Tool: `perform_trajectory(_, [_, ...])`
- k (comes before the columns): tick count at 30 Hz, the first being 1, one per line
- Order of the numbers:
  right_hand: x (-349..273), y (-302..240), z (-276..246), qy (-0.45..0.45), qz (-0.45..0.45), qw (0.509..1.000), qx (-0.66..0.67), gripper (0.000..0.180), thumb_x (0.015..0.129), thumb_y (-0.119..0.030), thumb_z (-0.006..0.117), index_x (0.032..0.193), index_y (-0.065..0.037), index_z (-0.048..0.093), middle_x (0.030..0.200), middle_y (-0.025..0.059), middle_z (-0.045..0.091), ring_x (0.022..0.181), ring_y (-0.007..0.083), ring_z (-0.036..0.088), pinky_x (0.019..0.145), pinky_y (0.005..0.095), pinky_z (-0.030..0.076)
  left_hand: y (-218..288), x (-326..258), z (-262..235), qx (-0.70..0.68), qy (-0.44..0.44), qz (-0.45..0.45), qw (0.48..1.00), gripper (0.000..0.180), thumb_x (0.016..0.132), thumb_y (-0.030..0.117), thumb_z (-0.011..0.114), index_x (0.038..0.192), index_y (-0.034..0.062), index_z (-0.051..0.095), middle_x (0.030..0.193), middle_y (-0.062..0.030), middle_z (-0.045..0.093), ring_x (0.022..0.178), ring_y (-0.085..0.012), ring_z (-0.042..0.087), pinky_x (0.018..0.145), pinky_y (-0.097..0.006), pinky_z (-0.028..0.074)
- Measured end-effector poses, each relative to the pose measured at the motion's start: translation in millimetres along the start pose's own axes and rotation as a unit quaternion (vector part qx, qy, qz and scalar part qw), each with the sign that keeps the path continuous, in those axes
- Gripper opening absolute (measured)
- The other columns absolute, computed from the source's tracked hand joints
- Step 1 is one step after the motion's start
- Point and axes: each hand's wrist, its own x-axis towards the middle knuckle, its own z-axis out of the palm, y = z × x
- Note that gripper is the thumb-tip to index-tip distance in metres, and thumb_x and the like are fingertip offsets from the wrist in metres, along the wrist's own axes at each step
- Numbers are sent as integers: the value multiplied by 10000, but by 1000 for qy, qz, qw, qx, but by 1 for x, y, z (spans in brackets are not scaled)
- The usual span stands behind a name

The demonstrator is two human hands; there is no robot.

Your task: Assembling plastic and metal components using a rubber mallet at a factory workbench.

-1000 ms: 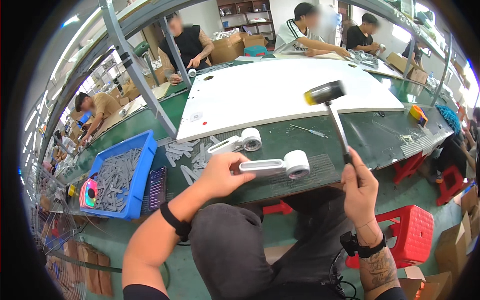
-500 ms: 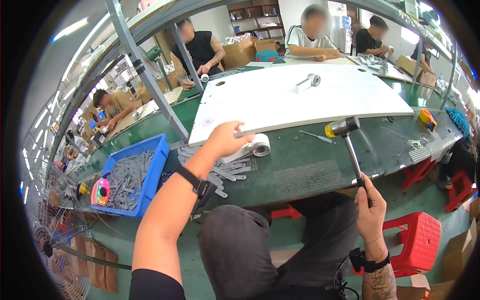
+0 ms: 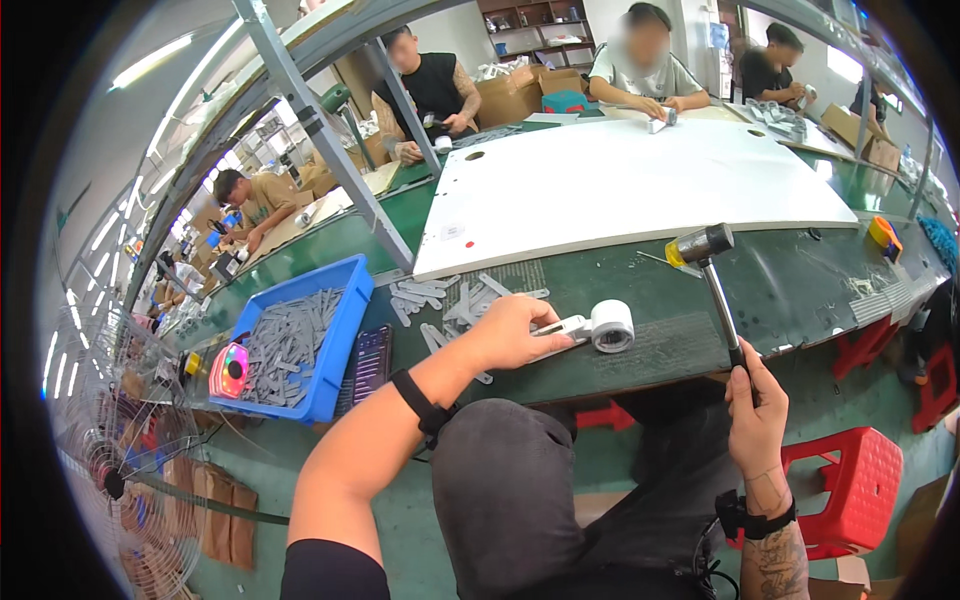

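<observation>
My left hand (image 3: 512, 333) is closed with thumb and fingers on the flat handle of a white part with a ring-shaped head (image 3: 612, 326). The head rests on or just above the green bench, pointing right. Grey flat strips (image 3: 420, 290) lie loose beside and beyond this hand. My right hand (image 3: 757, 408) is wrapped round the handle of a mallet (image 3: 719, 298), held upright near the bench's front edge. The mallet's head has one yellow face and one black face.
A blue bin (image 3: 352, 330) of grey strips stands left, with a colourful lit device (image 3: 230, 370) at its side. A white board (image 3: 640, 185) spans the bench. A screwdriver (image 3: 660, 262) and an orange tape dispenser (image 3: 885, 238) lie right. A red stool (image 3: 850, 490) stands below; co-workers sit opposite.
My left hand has brought the white part right and nearer, away from the strips. My right hand still holds the mallet up. Across the board, a person's hands now hold another white part.
</observation>
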Motion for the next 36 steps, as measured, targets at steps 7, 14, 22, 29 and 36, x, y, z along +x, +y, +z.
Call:
perform_trajectory(7, [-6,0,2,-8,-6,1000,-3,401,1131,-142,638,1514,-29,664,860,-43,573,789,47,529,724,224,447,-50,-45,-40,-41,267,-150,951,285,999,303,811,948,28,756,877,-65,784,806,-180,725,752,-371,575])
perform_trajectory(14, [-4,3,14,-17,-10,1000,6,397,1115,-128,663,1499,-30,676,853,-40,594,776,49,536,717,226,459,-51,-62,-26,115,129,-319,932,462,933,474,826,859,23,765,825,-149,786,749,-301,761,748,-414,599])
perform_trajectory(22, [-8,-1,20,-45,-12,998,-49,375,1097,-131,671,1462,-50,701,828,-13,639,766,61,564,728,249,494,-61,-54,-30,105,143,-305,936,327,920,379,837,952,58,786,890,-127,812,875,-320,791,797,-446,608])
perform_trajectory(29, [-4,11,32,-70,10,992,-101,370,1082,-161,677,1437,-61,711,1237,231,795,1161,308,788,972,350,565,-68,-52,-36,-59,200,-271,940,342,965,186,814,1253,22,730,881,-85,779,817,-187,742,744,-353,564])
perform_trajectory(36, [-10,17,44,-75,9,989,-125,378,1079,-193,688,1446,-109,714,1073,231,799,917,332,800,832,354,580,-35,-41,-13,-267,164,-34,949,187,1069,122,681,1219,15,709,1054,-16,701,970,-114,647,878,-295,530])
